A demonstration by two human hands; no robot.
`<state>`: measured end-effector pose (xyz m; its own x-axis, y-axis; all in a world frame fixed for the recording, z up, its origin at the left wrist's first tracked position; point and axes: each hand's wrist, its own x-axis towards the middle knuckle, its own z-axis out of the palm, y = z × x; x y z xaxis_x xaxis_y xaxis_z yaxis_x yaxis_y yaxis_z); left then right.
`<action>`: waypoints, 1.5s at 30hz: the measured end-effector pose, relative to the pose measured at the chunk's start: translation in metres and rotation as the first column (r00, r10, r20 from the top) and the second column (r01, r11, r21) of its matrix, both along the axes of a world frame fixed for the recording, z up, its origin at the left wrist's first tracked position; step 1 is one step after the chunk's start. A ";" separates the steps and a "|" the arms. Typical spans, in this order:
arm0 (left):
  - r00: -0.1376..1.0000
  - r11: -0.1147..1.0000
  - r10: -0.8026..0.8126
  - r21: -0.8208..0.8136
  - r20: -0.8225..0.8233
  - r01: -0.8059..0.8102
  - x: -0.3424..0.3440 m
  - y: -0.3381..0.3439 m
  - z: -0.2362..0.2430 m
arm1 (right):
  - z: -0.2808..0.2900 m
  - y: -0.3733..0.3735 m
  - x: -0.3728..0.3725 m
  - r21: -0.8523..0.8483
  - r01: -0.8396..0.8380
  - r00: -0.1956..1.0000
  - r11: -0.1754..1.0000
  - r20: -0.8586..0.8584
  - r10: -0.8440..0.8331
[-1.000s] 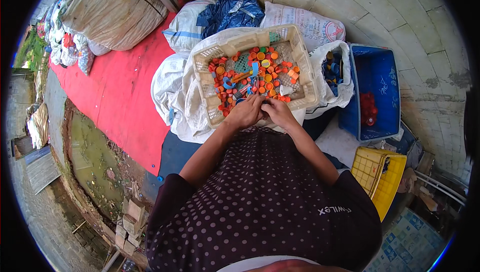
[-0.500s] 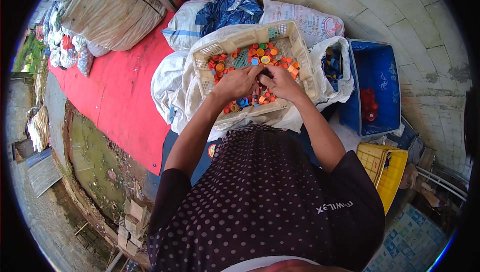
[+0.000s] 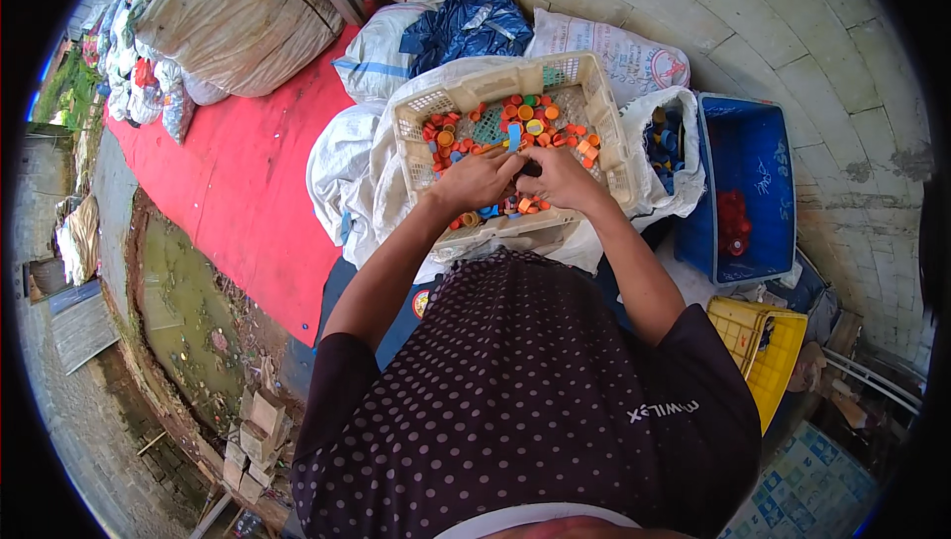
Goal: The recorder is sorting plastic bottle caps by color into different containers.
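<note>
Over a cream plastic crate (image 3: 466,98) of loose bottle caps, my two hands meet with fingertips close together. My left hand (image 3: 474,180) is closed, its fingers bent toward the right hand. Closed in a pinch as well, my right hand (image 3: 561,178) faces it from the other side. Something dark shows between them, too small and shaded to name. Just above the fingertips is a blue strip-like shape (image 3: 514,136); I cannot tell whether it is held. Orange and red caps (image 3: 446,138) lie around the hands, with a few yellow, blue and green ones.
White sacks (image 3: 342,167) surround the crate. An open white sack (image 3: 666,148) with dark and blue pieces stands to its right, beside a blue bin (image 3: 748,143) holding red items. A yellow crate (image 3: 778,351) sits nearer. Red sheeting (image 3: 248,192) covers ground at left; a block wall (image 3: 783,53) rises behind.
The view has shifted slightly, so the crate sits a little lower. Both hands stay together over the caps. The blue strip-like shape now shows above the fingertips.
</note>
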<state>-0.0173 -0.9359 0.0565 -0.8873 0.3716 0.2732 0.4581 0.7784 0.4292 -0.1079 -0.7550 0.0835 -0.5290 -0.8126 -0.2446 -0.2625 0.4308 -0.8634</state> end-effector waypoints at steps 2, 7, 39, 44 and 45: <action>1.000 1.000 -0.002 -0.009 0.010 0.002 0.001 0.000 -0.007 | -0.002 -0.002 0.001 0.018 0.001 1.000 1.000 -0.031 -0.001; 0.996 0.996 0.038 -0.080 0.078 -0.032 0.009 0.007 -0.011 | -0.023 -0.002 0.018 -0.052 0.147 0.985 0.988 -0.081 -0.151; 0.996 0.975 0.085 0.208 -0.006 -0.082 0.027 0.004 -0.001 | -0.027 0.013 0.026 -0.107 0.110 0.964 0.988 0.255 -0.079; 0.984 0.993 -0.032 -0.114 -0.173 0.013 0.005 0.003 0.008 | -0.023 0.010 0.031 -0.038 0.091 0.972 0.995 0.220 -0.081; 0.989 0.992 -0.043 -0.121 -0.138 0.026 0.001 0.004 0.009 | -0.022 0.010 0.031 -0.036 0.174 0.947 0.984 0.281 -0.158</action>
